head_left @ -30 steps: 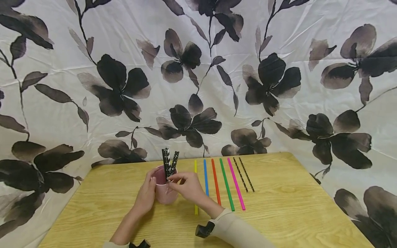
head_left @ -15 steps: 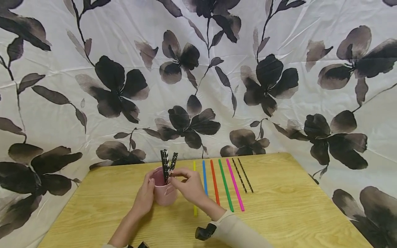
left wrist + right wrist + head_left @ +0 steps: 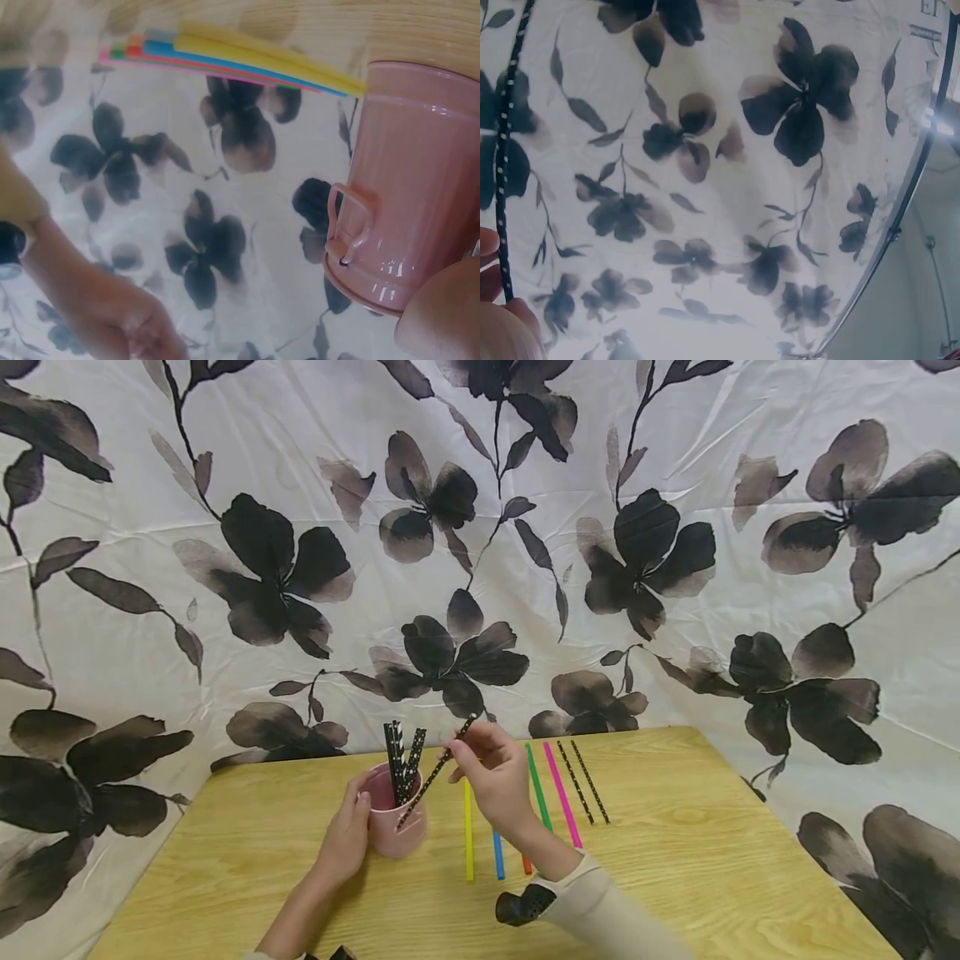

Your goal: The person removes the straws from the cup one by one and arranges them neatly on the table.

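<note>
On the left part of the table (image 3: 712, 860) stands a pink cup (image 3: 399, 837), upright, black patterned straws (image 3: 390, 768) inside. Left hand (image 3: 345, 842): curled fingers grip the cup's left side. Right hand (image 3: 501, 781): fingers clamped on a dotted straw (image 3: 429, 784), held aslant; its lower end overlaps the cup's front, contact cannot be told. To the cup's right, in a row: yellow straw (image 3: 469, 835), blue straw (image 3: 498, 857), red straw (image 3: 527, 865), green straw (image 3: 537, 787), pink straw (image 3: 562, 795), then two spotted straws (image 3: 576, 782). Flowered cloth (image 3: 517, 560) hangs behind.

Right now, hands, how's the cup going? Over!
Left hand holding pink cup. Right hand pinching dotted straw, tilted, lower end outside cup. Patterned straws inside, possibly in the way.
</note>
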`<state>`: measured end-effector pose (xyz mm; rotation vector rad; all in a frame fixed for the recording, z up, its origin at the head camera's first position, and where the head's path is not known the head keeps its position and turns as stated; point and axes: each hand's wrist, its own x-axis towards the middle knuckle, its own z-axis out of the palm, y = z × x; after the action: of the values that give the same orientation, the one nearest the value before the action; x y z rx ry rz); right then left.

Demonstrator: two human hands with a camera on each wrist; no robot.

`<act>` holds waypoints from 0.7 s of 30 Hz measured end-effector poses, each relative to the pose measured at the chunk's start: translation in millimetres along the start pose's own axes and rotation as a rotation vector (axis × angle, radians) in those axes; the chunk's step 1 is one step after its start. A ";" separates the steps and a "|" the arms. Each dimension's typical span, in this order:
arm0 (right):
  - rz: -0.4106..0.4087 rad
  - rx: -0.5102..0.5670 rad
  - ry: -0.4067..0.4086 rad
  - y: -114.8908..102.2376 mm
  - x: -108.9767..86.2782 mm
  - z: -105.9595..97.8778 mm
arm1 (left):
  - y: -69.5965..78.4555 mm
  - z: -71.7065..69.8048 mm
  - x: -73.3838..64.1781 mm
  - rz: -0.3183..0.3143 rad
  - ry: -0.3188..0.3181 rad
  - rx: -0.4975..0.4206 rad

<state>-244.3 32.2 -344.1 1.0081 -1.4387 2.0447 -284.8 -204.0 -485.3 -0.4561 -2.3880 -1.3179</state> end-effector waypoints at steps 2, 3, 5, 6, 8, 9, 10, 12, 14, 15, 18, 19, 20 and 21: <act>-0.024 -0.015 0.009 -5.7 3.9 -6.2 | 0.4 0.6 -0.4 0.005 0.002 0.001; -0.026 -0.029 0.011 -7.8 5.5 -9.8 | 0.4 0.9 -0.5 -0.001 0.003 -0.003; -0.015 -0.070 0.019 -11.4 8.1 -17.6 | -0.2 1.0 -0.2 -0.008 0.002 -0.002; -0.011 -0.096 0.023 -12.5 9.4 -21.9 | -0.4 1.0 0.1 -0.009 0.000 -0.001; 0.003 -0.155 0.035 -14.0 11.0 -31.1 | -1.3 0.7 -0.1 -0.020 -0.007 0.001; 0.007 -0.182 0.041 -14.3 11.8 -36.0 | -1.3 0.5 -0.3 -0.027 -0.010 -0.004; 0.008 -0.209 0.051 -14.4 12.5 -41.2 | -1.1 0.2 -0.2 -0.029 -0.011 -0.005; 0.008 -0.252 0.073 -14.0 13.9 -51.8 | 0.2 -0.5 -0.3 -0.031 -0.016 -0.014; 0.011 -0.283 0.094 -13.1 15.2 -62.6 | 3.2 -1.4 -0.3 -0.027 -0.021 -0.025; 0.015 -0.288 0.102 -12.4 15.8 -67.9 | 5.2 -1.8 -0.2 -0.023 -0.022 -0.034; 0.055 -0.305 0.125 -9.3 17.3 -83.3 | 12.8 -2.9 -0.3 -0.016 -0.017 -0.047; 0.079 -0.309 0.132 -7.9 17.6 -88.3 | 14.5 -3.2 -0.4 -0.017 -0.016 -0.047; 0.105 -0.307 0.138 -6.7 17.7 -93.1 | 15.6 -3.2 -0.5 -0.016 -0.016 -0.044; 0.138 -0.303 0.143 -5.6 17.8 -97.9 | 15.5 -3.1 -0.5 -0.017 -0.020 -0.039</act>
<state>-281.9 124.4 -345.8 0.6432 -1.7150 1.8714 -276.9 -198.9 -472.6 -0.4633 -2.3910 -1.3758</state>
